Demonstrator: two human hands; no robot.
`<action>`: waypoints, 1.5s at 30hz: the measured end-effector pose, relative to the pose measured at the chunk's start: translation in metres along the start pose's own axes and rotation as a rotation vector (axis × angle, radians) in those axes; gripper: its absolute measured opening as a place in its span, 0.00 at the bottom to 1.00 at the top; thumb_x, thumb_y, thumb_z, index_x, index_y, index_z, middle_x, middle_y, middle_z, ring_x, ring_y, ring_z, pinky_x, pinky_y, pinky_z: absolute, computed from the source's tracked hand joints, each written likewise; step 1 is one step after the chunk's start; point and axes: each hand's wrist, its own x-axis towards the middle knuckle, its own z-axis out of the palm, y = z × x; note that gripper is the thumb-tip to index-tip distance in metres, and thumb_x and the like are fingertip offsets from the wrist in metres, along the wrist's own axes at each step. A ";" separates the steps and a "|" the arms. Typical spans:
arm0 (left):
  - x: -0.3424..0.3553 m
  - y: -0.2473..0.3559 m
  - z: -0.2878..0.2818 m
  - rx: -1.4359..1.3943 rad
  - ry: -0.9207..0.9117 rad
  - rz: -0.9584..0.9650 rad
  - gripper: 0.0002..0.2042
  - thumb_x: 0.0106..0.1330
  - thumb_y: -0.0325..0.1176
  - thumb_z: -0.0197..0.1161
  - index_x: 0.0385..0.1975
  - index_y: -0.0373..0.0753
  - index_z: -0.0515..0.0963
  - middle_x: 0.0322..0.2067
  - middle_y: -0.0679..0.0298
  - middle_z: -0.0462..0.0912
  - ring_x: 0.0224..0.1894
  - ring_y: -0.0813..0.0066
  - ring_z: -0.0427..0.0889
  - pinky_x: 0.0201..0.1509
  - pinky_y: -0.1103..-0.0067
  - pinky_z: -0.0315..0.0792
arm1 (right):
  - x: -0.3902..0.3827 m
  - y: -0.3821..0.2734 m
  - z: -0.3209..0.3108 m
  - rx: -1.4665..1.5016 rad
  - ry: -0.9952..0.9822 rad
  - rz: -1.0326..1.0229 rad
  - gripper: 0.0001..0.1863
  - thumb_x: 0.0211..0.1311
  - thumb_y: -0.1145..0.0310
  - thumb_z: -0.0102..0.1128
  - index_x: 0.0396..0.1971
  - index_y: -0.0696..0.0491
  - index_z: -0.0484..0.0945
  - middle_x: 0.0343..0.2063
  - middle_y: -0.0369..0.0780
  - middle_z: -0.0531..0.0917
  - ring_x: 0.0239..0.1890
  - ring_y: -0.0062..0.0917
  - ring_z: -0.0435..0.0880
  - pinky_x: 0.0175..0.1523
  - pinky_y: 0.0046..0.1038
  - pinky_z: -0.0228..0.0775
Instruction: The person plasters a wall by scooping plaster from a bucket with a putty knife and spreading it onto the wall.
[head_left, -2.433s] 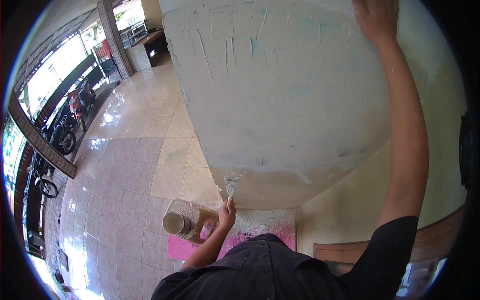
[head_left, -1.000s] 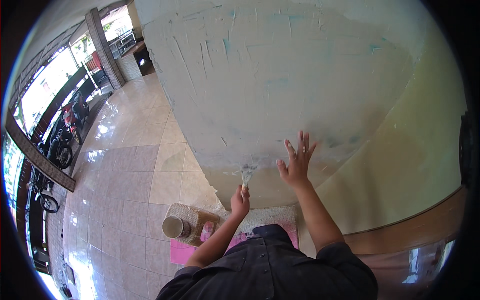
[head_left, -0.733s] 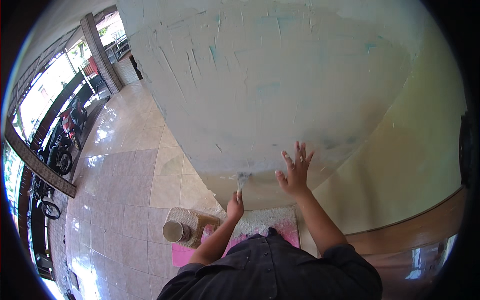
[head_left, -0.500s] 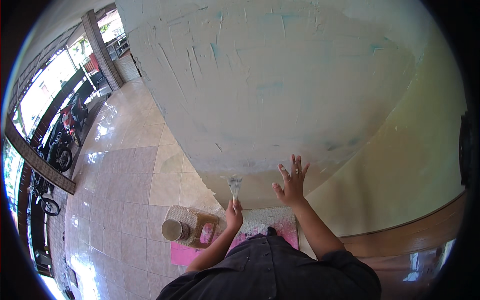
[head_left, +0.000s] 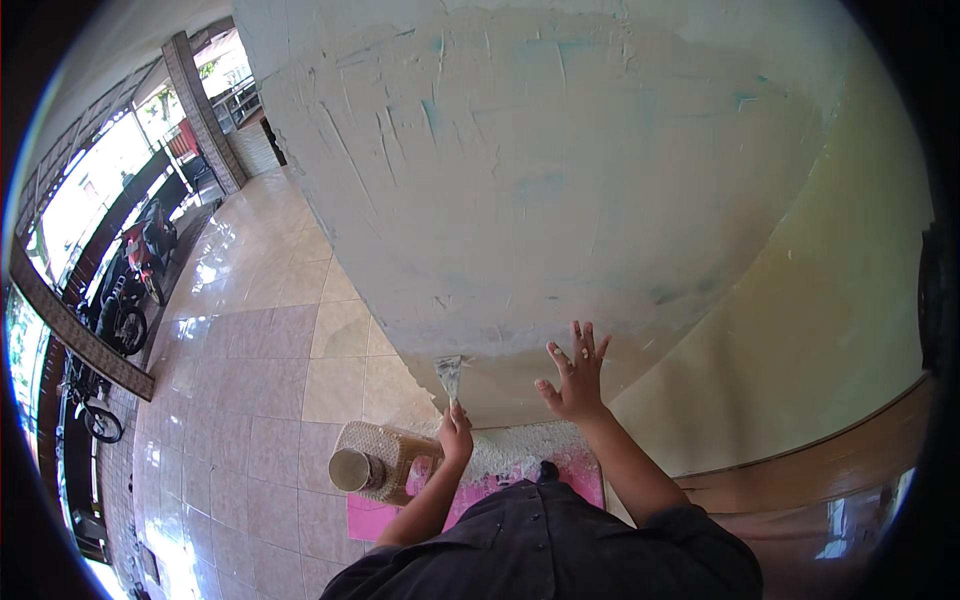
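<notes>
A round container [head_left: 356,470] tops a woven stool [head_left: 385,437] by a pink sheet [head_left: 370,520], left of lower centre; a red motorcycle [head_left: 140,252] stands far left. The left hand [head_left: 455,437] has its grip closed round a scraper [head_left: 450,376], lower centre; the empty right hand [head_left: 576,388] is spread open before the wall [head_left: 600,210].

The single view looks out from the left of two wide fisheye cameras worn side by side on the head, facing forward and steeply down, so that the dark button-up shirt [head_left: 545,545] rises from the lower edge just beneath the lens. The putty-smeared wall [head_left: 620,210] stands close in front and fills the upper middle, with the left hand [head_left: 455,436] and right hand [head_left: 577,385] near, below the centre. Leftward the field stretches over the glossy tiled floor [head_left: 245,440] to parked motorcycles [head_left: 143,245] well off, straight edges bowing toward the round black rim.
</notes>
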 end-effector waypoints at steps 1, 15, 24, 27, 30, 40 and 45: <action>-0.008 0.005 0.001 -0.069 0.004 0.021 0.23 0.74 0.52 0.42 0.35 0.35 0.72 0.21 0.63 0.74 0.24 0.73 0.75 0.30 0.74 0.69 | -0.002 0.001 -0.003 -0.014 -0.006 0.004 0.33 0.65 0.41 0.47 0.67 0.38 0.58 0.69 0.55 0.51 0.72 0.56 0.43 0.65 0.67 0.19; 0.065 0.204 -0.057 -0.119 -0.041 0.235 0.20 0.75 0.47 0.45 0.33 0.34 0.73 0.16 0.66 0.74 0.18 0.81 0.73 0.22 0.80 0.68 | 0.065 -0.035 -0.045 -0.018 0.309 -0.135 0.34 0.65 0.39 0.45 0.67 0.39 0.57 0.69 0.57 0.49 0.71 0.57 0.42 0.66 0.67 0.20; -0.005 0.079 -0.022 -0.211 -0.075 0.118 0.20 0.75 0.48 0.43 0.36 0.35 0.73 0.18 0.67 0.72 0.19 0.80 0.72 0.24 0.81 0.66 | 0.055 -0.030 -0.059 -0.072 0.279 -0.120 0.35 0.67 0.39 0.40 0.70 0.38 0.51 0.70 0.55 0.46 0.72 0.55 0.40 0.67 0.65 0.21; 0.042 0.205 -0.049 -0.342 -0.031 0.401 0.19 0.75 0.47 0.42 0.33 0.37 0.71 0.19 0.69 0.71 0.19 0.83 0.69 0.23 0.83 0.63 | 0.068 -0.031 -0.066 -0.067 0.289 -0.129 0.35 0.65 0.38 0.44 0.68 0.38 0.55 0.69 0.56 0.48 0.72 0.57 0.41 0.66 0.67 0.18; 0.072 0.315 -0.088 -0.356 0.033 0.555 0.22 0.75 0.49 0.40 0.34 0.35 0.73 0.17 0.66 0.72 0.18 0.81 0.71 0.23 0.82 0.64 | 0.096 -0.044 -0.075 -0.085 0.385 -0.213 0.34 0.65 0.38 0.43 0.67 0.38 0.56 0.69 0.56 0.50 0.72 0.57 0.41 0.66 0.67 0.18; 0.037 0.134 -0.063 -0.045 0.036 0.321 0.23 0.74 0.51 0.42 0.35 0.35 0.73 0.16 0.63 0.72 0.21 0.73 0.76 0.28 0.76 0.69 | 0.076 -0.044 -0.072 -0.197 0.287 -0.099 0.34 0.66 0.42 0.46 0.68 0.41 0.56 0.69 0.57 0.50 0.72 0.56 0.41 0.66 0.66 0.20; 0.029 0.166 -0.059 -0.111 0.042 0.490 0.23 0.75 0.50 0.41 0.35 0.34 0.73 0.17 0.64 0.73 0.20 0.75 0.75 0.27 0.76 0.68 | 0.125 -0.027 -0.092 -0.295 0.297 -0.113 0.35 0.61 0.44 0.54 0.67 0.38 0.60 0.70 0.49 0.53 0.73 0.52 0.43 0.64 0.70 0.22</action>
